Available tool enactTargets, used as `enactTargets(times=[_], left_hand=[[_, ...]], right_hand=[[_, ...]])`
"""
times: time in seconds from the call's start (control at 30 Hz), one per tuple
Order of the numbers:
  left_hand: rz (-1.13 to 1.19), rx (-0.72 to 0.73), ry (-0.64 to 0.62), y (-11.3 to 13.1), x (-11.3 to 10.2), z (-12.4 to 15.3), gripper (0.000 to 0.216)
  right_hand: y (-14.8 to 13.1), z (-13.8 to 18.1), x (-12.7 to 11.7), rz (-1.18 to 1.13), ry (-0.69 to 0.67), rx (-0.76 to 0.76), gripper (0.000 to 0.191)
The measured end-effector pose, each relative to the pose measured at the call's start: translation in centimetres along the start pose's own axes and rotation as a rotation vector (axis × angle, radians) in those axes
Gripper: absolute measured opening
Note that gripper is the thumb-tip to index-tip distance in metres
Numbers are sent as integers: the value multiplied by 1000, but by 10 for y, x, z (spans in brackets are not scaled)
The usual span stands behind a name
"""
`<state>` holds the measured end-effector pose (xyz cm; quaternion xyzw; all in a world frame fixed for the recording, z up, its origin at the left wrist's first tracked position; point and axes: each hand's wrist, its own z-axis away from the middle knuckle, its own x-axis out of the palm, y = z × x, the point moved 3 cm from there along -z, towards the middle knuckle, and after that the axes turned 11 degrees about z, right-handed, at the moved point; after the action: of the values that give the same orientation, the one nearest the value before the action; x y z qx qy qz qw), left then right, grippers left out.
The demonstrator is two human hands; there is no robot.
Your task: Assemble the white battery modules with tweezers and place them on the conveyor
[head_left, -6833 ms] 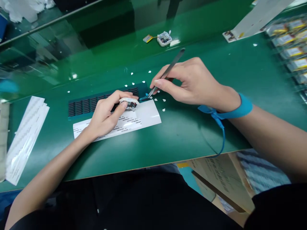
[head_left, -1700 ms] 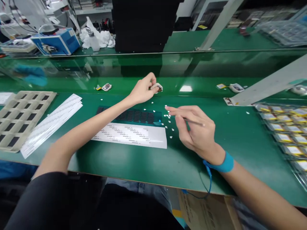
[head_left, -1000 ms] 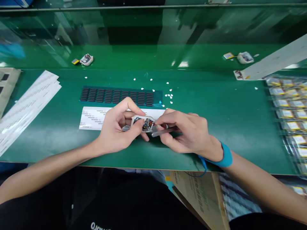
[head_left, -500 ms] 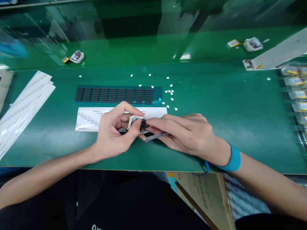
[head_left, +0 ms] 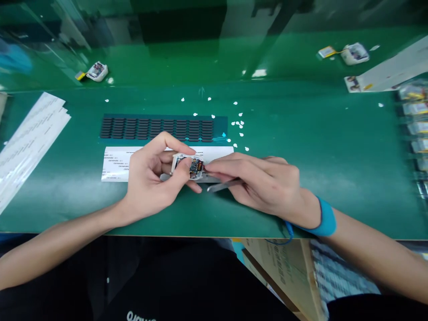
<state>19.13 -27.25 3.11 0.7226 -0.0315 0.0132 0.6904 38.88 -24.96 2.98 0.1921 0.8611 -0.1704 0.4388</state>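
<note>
My left hand (head_left: 152, 178) is closed on a small white device shell (head_left: 187, 165) with exposed electronics, held just above the green table. My right hand (head_left: 264, 183) holds metal tweezers (head_left: 222, 186) under its fingers, while its thumb and forefinger press on the right side of the shell. A blue strap (head_left: 326, 218) circles my right wrist. Under the hands lies a white label sheet (head_left: 117, 160). Beyond it is a dark strip of black foam pads (head_left: 157, 128).
Small white paper bits (head_left: 238, 127) are scattered behind the hands. Two similar devices lie far back, one at the left (head_left: 96, 71), one at the right (head_left: 356, 52). White sheets (head_left: 26, 138) are stacked at left; bagged parts (head_left: 416, 129) line the right edge.
My left hand fetched a device from the far belt and brought it close. Over the last second both hands stayed on it, with the shell turned slightly and my right fingers shifting on it.
</note>
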Motion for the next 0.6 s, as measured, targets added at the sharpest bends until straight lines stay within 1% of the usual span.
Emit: enactTargets(times=[0.13, 0.2, 0.3, 0.4, 0.47, 0.53, 0.6], left_hand=[[-60, -28, -75, -2, 3, 1, 2], [-93, -22, -123, -3, 5, 3, 10], [-89, 12, -156, -1, 8, 7, 14], [-36, -21, -158, 2, 9, 7, 13], [4, -61, -161, 3, 8, 6, 12], [40, -84, -167, 4, 8, 5, 11], [59, -100, -170, 3, 7, 5, 10]], right_hand=[[-1, 1, 3, -44, 28, 172, 21], [-2, 1, 5, -55, 53, 209, 21], [-4, -1, 6, -120, 112, 191, 24], [-4, -3, 4, -145, 178, 151, 25], [-3, -2, 2, -129, 160, 129, 21], [-2, -1, 2, -90, 113, 108, 17], [-1, 0, 1, -37, 92, 100, 18]])
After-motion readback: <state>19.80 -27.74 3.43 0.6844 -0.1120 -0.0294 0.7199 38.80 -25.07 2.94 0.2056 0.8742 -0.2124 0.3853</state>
